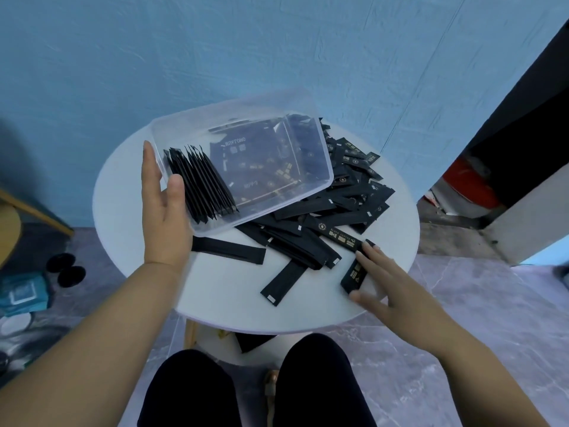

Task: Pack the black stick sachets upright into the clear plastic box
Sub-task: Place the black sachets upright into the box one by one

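Observation:
A clear plastic box [311, 167] sits tilted on a pile of black stick sachets [348, 192] on the round white table [221, 291]. A row of sachets [201, 186] stands on edge against the box's left wall. My left hand [163, 204] holds the box's left end, thumb over the rim against the standing sachets. My right hand [380, 277] reaches to the table's front right and pinches a single sachet [355, 274] between thumb and fingers. Loose sachets [283, 280] lie in front of the box.
The table's near edge is just beyond my knees [255, 392]. A dark packet [252, 342] lies under the table. A wooden edge [34, 211], blue pack [23, 294] and black round things [66, 269] are on the floor at left. A dark wall opening [508, 155] stands right.

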Demonstrator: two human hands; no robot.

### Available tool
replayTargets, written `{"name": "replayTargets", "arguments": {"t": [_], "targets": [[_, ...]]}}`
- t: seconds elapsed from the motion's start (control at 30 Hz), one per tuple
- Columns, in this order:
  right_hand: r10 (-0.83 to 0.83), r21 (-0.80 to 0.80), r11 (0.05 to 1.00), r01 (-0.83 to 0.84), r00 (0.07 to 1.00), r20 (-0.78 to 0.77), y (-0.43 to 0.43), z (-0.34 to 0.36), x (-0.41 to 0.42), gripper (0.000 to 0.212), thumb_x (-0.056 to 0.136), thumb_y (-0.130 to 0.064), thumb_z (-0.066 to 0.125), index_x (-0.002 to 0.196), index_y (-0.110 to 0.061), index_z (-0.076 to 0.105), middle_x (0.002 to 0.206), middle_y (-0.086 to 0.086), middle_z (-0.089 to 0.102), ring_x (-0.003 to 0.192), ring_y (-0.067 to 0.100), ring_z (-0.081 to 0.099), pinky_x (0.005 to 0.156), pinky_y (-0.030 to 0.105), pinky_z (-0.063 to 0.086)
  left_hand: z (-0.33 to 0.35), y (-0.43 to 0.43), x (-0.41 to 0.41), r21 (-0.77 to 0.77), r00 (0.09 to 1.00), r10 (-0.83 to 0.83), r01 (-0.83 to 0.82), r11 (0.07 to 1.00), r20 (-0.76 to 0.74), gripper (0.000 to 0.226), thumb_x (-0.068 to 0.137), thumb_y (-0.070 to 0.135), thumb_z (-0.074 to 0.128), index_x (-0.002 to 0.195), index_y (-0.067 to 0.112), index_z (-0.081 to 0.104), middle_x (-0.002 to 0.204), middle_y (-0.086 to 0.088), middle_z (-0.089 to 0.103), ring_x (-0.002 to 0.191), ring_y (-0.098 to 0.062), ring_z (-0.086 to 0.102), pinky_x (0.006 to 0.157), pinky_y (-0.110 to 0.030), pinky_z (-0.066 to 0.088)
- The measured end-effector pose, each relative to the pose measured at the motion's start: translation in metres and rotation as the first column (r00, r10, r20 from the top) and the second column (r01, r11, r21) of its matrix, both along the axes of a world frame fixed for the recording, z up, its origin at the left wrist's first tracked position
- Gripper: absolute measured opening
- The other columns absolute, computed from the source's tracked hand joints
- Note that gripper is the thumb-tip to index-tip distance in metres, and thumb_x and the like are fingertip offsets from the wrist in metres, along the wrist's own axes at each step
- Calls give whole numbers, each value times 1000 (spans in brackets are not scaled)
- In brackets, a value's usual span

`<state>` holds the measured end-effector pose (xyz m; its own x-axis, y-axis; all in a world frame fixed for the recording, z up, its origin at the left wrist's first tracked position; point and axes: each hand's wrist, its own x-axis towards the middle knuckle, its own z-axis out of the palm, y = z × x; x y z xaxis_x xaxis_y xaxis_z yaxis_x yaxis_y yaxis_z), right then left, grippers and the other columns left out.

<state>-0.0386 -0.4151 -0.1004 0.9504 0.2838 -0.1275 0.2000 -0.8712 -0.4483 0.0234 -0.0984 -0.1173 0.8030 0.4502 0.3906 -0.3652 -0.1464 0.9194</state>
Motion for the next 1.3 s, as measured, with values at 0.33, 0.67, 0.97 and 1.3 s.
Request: {"name": "replayTargets", "arguments": {"t": [0.33,0.67,0.97,1.3], "targets": [[188,21,977,-210,912,365,-7,-15,-5,47,72,-57,59,113,-36,64,125,-13,55,119,14,44,98,32,34,-4,2,5,-6,999,-15,15,1000,40,57,96,49,37,145,40,10,151,20,15,142,-4,19,118,-33,21],[146,249,934,-258,908,393,13,-13,-9,19,80,-35,63,93,-26,72,88,-19,61,84,1,54,74,18,47,-3,-1,4,45,999,-14,12,999,39,58,102,32,32,151,18,5,153,10,12,133,12,15,116,-19,17],[-139,284,959,-1,870,473,62,-6,30,24,85,-30,60,106,-27,69,90,-13,65,90,14,52,80,15,39,-1,-2,3,-4,1000,24,-24,1000,1,53,102,33,32,151,26,11,155,13,15,131,13,19,105,-4,19],[-73,-12,997,78,971,226,71,-5,28,84,79,-75,37,145,-24,29,154,-9,21,143,16,12,116,34,12,-4,0,4,-26,1000,11,-10,1000,17,47,98,44,36,140,48,15,155,16,19,141,-2,21,116,-26,22]]}}
